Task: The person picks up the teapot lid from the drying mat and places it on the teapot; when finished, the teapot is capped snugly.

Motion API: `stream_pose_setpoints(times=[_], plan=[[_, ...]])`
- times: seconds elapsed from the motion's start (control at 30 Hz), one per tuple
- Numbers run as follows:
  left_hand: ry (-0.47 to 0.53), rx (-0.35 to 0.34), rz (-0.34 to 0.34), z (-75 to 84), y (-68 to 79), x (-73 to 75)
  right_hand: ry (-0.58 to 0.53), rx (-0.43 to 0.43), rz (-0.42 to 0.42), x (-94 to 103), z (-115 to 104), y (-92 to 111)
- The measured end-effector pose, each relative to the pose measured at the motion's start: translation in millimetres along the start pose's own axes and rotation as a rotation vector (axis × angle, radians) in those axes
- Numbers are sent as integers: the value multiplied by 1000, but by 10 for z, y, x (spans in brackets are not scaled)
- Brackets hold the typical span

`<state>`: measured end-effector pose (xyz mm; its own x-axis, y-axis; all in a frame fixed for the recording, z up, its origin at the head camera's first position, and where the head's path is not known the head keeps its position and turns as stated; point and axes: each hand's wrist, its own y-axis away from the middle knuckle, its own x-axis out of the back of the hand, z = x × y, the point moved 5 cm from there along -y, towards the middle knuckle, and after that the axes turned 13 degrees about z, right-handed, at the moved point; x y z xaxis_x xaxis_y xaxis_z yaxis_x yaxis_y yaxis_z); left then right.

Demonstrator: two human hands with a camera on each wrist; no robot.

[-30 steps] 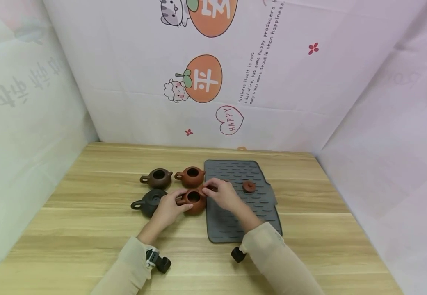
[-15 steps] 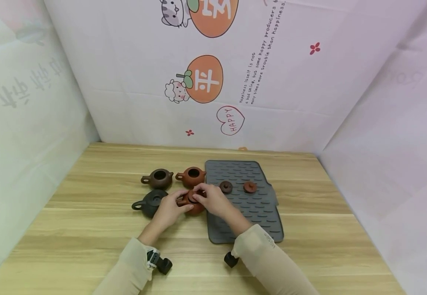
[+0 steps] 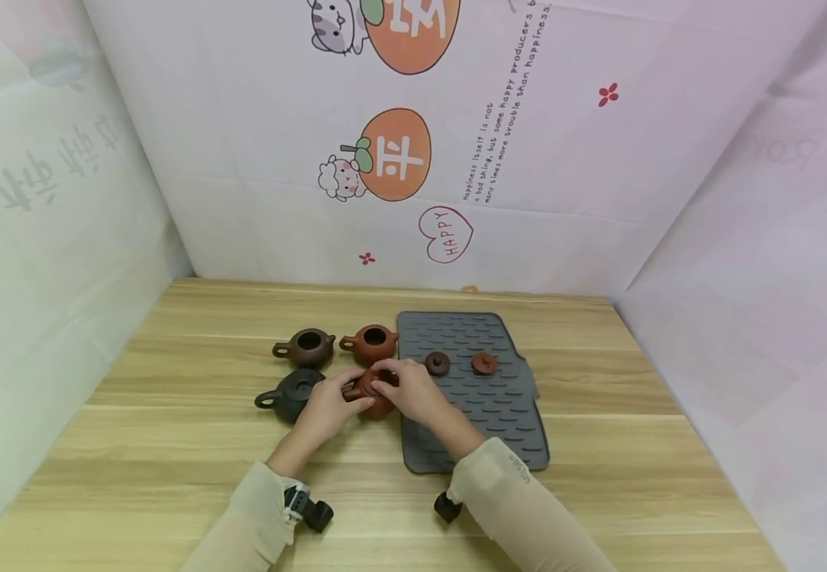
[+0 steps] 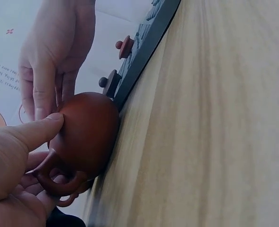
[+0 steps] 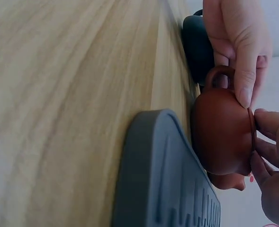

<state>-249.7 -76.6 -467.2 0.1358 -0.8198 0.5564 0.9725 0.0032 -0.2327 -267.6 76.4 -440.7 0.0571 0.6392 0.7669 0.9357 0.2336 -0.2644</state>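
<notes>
wood-grain table [image 3: 635,469] | white cloth [image 3: 542,250] behind it | heart print [image 3: 446,234] reading HAPPY | sheep print [image 3: 342,177] left of heart

At centre left, a clay teapot [image 4: 88,135] is held by the left hand [image 4: 9,158]. Two knobbed lids [image 4: 126,47] are seen on a mat [image 4: 148,52], upper centre.

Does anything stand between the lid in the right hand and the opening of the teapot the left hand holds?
Nothing visible does: the right hand holds the lid atop the red-brown teapot. The left hand has its thumb close by, near the rim; whether it touches the lid is unclear.
</notes>
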Motion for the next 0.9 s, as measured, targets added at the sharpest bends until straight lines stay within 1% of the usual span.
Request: stream_pose_setpoints(times=[0.1,0.17,0.23,0.33,0.43,0.5,0.67,0.73,0.9], plan=[[18,35,-31,31,8,19,-60,-37,69,107,111,-38],[39,36,-42,64,0,64,-90,-59,138,208,223,-81],[66,21,-39,102,-24,142,-99,-84,193,307,344,-119],[101,-16,-25,135,-94,297,-90,-114,218,403,504,-160],[124,-34,-14,104,-197,459,-79,-169,204,441,647,-163],[119,-54,-9,50,-280,555,-64,-200,192,446,741,-164],[7,-69,0,-138,-467,752,-26,-258,158,436,900,-142],[-31,-56,6,-221,-526,815,-21,-276,143,431,931,-134],[-71,-44,14,-399,-634,927,-39,-298,114,416,960,-145]])
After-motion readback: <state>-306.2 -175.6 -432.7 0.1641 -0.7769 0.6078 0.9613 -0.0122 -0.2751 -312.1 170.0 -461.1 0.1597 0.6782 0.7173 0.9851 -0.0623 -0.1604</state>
